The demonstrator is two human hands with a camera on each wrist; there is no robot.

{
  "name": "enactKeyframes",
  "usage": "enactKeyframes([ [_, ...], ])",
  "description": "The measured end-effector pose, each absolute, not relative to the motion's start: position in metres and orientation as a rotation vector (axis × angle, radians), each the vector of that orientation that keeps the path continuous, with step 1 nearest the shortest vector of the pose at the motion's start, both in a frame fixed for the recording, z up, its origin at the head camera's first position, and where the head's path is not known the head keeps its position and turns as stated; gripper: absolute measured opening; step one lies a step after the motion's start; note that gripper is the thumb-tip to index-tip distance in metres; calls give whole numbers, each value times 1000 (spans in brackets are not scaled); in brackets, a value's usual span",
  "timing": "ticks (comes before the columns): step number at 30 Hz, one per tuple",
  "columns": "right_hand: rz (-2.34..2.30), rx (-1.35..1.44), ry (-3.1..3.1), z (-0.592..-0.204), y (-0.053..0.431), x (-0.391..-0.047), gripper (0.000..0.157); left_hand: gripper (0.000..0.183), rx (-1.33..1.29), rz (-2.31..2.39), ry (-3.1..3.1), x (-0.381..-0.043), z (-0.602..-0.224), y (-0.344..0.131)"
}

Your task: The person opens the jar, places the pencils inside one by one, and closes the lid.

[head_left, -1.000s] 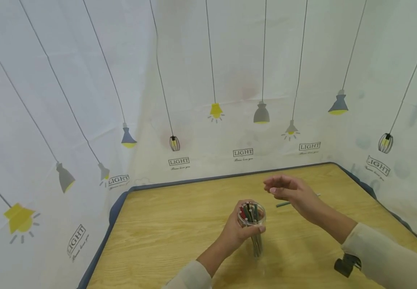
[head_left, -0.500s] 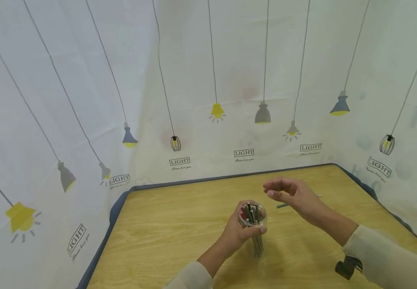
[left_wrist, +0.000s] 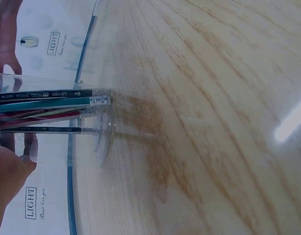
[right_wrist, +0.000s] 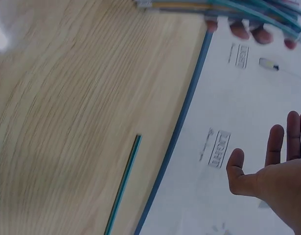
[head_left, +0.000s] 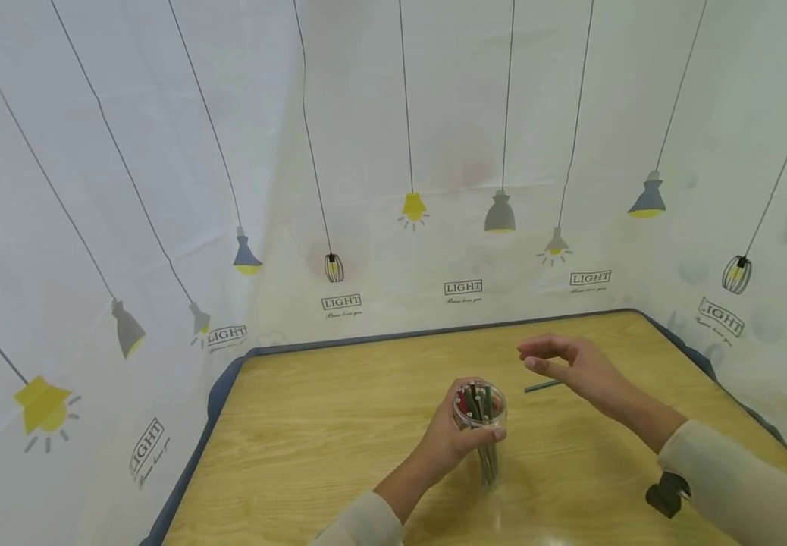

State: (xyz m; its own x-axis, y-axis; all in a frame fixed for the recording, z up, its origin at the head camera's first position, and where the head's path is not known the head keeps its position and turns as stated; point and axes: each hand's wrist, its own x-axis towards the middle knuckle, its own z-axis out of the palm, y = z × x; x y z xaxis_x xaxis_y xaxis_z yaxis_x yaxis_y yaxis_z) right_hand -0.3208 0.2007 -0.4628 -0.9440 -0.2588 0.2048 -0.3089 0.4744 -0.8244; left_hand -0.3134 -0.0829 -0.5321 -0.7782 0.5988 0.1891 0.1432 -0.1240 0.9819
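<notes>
My left hand [head_left: 437,444] grips a clear jar [head_left: 496,455], its fingers and thumb curled around the side near the top. Inside the jar stand several pencils [head_left: 477,403], dark, green and red. In the left wrist view, one dark pencil [left_wrist: 42,95] bears the letters HB, and metal-tipped ends sit at the jar's base. To the right, my right hand [head_left: 587,375] is raised over the table with nothing in it, fingers extended. A teal pencil [head_left: 542,386] lies on the table beyond it, partly hidden by that hand; the right wrist view shows the same teal pencil [right_wrist: 123,183].
The wood-patterned table [head_left: 325,425] has a dark blue edge [head_left: 366,343] along the back and sides. Behind it hangs a white sheet [head_left: 366,152] printed with lamps and the word LIGHT. A black device [head_left: 666,494] sits at the right sleeve.
My right hand has shifted a little to the right, away from the jar, still holding nothing. The left hand keeps its grip on the jar, which stays nearly in place.
</notes>
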Motion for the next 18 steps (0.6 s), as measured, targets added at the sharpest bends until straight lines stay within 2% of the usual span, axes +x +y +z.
enactKeyframes([
  [18,1165,353,-2765,-512,279,-349,41,66,759,1990,1865,-311,-532,-83],
])
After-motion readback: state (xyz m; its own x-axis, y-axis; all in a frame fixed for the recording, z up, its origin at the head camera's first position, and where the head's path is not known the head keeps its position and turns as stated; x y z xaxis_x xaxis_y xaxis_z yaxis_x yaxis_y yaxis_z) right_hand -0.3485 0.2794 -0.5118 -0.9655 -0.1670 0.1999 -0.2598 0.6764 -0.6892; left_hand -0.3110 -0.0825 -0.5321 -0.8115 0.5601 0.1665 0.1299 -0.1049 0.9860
